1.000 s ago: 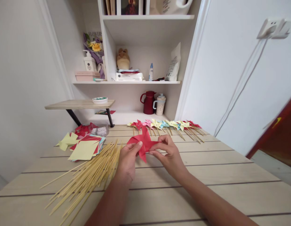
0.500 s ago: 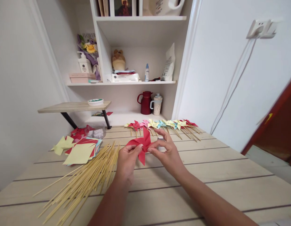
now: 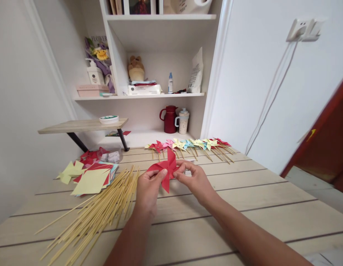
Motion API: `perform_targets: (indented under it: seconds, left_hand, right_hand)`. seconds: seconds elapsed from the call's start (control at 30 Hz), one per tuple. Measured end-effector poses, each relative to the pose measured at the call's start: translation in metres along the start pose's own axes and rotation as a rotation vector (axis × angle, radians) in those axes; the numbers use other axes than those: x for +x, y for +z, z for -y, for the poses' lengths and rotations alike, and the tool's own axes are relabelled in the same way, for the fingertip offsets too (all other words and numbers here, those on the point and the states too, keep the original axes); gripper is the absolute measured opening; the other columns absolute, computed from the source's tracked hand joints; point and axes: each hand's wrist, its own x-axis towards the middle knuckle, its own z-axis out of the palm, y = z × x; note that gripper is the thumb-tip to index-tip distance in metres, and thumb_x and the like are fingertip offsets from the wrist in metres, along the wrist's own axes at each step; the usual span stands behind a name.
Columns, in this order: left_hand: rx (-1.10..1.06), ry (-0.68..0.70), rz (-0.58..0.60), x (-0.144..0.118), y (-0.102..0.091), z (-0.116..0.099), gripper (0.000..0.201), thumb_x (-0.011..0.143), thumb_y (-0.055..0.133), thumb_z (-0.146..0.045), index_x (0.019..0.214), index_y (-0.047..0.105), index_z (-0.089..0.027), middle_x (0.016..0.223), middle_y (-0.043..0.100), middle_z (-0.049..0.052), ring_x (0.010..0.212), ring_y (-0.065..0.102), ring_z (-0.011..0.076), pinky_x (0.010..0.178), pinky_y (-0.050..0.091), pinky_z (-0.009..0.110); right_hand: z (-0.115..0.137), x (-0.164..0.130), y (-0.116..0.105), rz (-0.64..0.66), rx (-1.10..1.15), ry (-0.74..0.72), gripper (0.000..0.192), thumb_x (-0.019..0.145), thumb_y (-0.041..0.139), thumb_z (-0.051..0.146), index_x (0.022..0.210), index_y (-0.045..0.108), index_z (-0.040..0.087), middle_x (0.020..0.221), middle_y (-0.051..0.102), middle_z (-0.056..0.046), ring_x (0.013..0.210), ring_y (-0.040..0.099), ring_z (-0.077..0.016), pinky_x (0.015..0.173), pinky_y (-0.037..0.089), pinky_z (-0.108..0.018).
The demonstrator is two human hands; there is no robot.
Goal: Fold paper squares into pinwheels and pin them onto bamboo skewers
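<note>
From the head view I see a red paper pinwheel held just above the surface, a little beyond its middle; its pointed blades fan out from a pinched centre, flat matte paper with crisp folded edges, one blade standing up and another hanging down. My left hand has its grip closed on the pinwheel's left blade, thumb and fingertips pressing the paper, and my right hand has its grip pinched at the centre from the right side. Just left of my left hand lies a loose spread of bamboo sticks, thin, straight and pale yellow, fanned across the pale wood-grain planks. Beyond them sits a stack of paper squares, yellow on top with red and light blue edges showing beneath. Further back, near the shelf, a row of finished pinwheels in red, pink, yellow and blue lies on sticks. On the shelf stand a dark red jug and a speckled mug, side by side.
</note>
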Motion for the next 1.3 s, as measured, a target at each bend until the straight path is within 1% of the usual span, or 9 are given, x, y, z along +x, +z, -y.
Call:
perform_targets:
  seconds: [0.4, 0.57, 0.67, 0.77, 0.93, 1.07, 1.13, 1.17, 1.3]
  left_hand:
    - [0.025, 0.02, -0.008, -0.0025, 0.0023, -0.0023, 0.026, 0.061, 0.087, -0.032, 0.077, 0.077, -0.013, 0.08, 0.078, 0.009, 0.072, 0.07, 0.0184, 0.071, 0.053, 0.027]
    - [0.056, 0.065, 0.021, -0.0045, 0.005, -0.0061, 0.023, 0.064, 0.083, -0.031, 0.08, 0.079, -0.016, 0.081, 0.078, 0.008, 0.075, 0.07, 0.0197, 0.071, 0.054, 0.028]
    - [0.078, 0.085, 0.008, -0.0038, 0.0046, -0.0057, 0.022, 0.065, 0.082, -0.032, 0.081, 0.079, -0.016, 0.08, 0.078, 0.008, 0.073, 0.07, 0.0193, 0.068, 0.053, 0.027]
    - [0.085, 0.104, -0.014, -0.0022, 0.0031, -0.0043, 0.02, 0.065, 0.082, -0.032, 0.079, 0.079, -0.017, 0.076, 0.077, 0.007, 0.069, 0.068, 0.0182, 0.065, 0.052, 0.026]
    - [0.083, 0.084, 0.006, -0.0018, 0.0031, -0.0046, 0.021, 0.066, 0.081, -0.034, 0.079, 0.079, -0.017, 0.077, 0.077, 0.007, 0.07, 0.068, 0.0186, 0.067, 0.052, 0.027]
    - [0.133, 0.097, 0.02, -0.0038, 0.0039, -0.006, 0.019, 0.067, 0.08, -0.034, 0.074, 0.078, -0.017, 0.072, 0.075, 0.006, 0.067, 0.066, 0.0175, 0.064, 0.051, 0.026]
    - [0.164, 0.118, 0.023, -0.0042, 0.0036, -0.0056, 0.019, 0.067, 0.08, -0.034, 0.073, 0.077, -0.017, 0.071, 0.075, 0.006, 0.066, 0.065, 0.0169, 0.063, 0.05, 0.025]
    - [0.174, 0.127, 0.027, -0.0041, 0.0034, -0.005, 0.018, 0.068, 0.08, -0.034, 0.073, 0.077, -0.017, 0.072, 0.075, 0.006, 0.066, 0.065, 0.0168, 0.063, 0.05, 0.025]
    - [0.202, 0.137, 0.035, -0.0027, 0.0033, -0.0022, 0.021, 0.068, 0.079, -0.036, 0.075, 0.077, -0.017, 0.073, 0.075, 0.006, 0.066, 0.064, 0.0171, 0.062, 0.05, 0.026]
  right_hand:
    - [-0.0011, 0.0005, 0.0008, -0.006, -0.075, -0.067, 0.019, 0.076, 0.07, 0.028, 0.062, 0.059, 0.023, 0.111, 0.072, -0.005, 0.111, 0.062, -0.0279, 0.101, 0.04, -0.046]
    - [0.0006, -0.0003, 0.0017, -0.015, -0.079, -0.078, 0.02, 0.078, 0.072, 0.03, 0.064, 0.061, 0.023, 0.102, 0.073, -0.004, 0.103, 0.064, -0.0264, 0.097, 0.043, -0.044]
    - [0.0018, -0.0005, 0.002, -0.021, -0.063, -0.085, 0.017, 0.078, 0.073, 0.032, 0.068, 0.063, 0.024, 0.101, 0.073, -0.004, 0.103, 0.064, -0.0264, 0.097, 0.044, -0.044]
    - [0.0018, 0.0005, 0.0007, -0.068, -0.035, -0.09, 0.014, 0.077, 0.075, 0.036, 0.083, 0.067, 0.025, 0.107, 0.072, -0.004, 0.11, 0.063, -0.0268, 0.101, 0.044, -0.044]
    - [-0.0013, 0.004, -0.005, -0.09, 0.181, 0.001, 0.046, 0.082, 0.071, 0.048, 0.122, 0.057, 0.03, 0.127, 0.066, -0.008, 0.123, 0.058, -0.0279, 0.096, 0.05, -0.045]
    - [-0.002, 0.0047, -0.0064, -0.006, 0.129, 0.073, 0.072, 0.075, 0.079, 0.049, 0.138, 0.05, 0.033, 0.142, 0.056, -0.009, 0.135, 0.048, -0.0293, 0.109, 0.04, -0.05]
    - [-0.0012, 0.0042, -0.0048, 0.019, 0.05, 0.049, 0.073, 0.068, 0.085, 0.046, 0.134, 0.056, 0.033, 0.145, 0.054, -0.007, 0.138, 0.044, -0.0305, 0.113, 0.034, -0.052]
    - [-0.0007, 0.0039, -0.0037, 0.03, 0.019, 0.025, 0.067, 0.066, 0.086, 0.044, 0.128, 0.062, 0.032, 0.145, 0.054, -0.007, 0.138, 0.044, -0.0311, 0.114, 0.033, -0.052]
    - [0.0014, 0.0033, -0.0001, 0.053, -0.025, -0.034, 0.023, 0.072, 0.081, 0.042, 0.089, 0.078, 0.027, 0.134, 0.061, -0.007, 0.13, 0.05, -0.0315, 0.113, 0.033, -0.051]
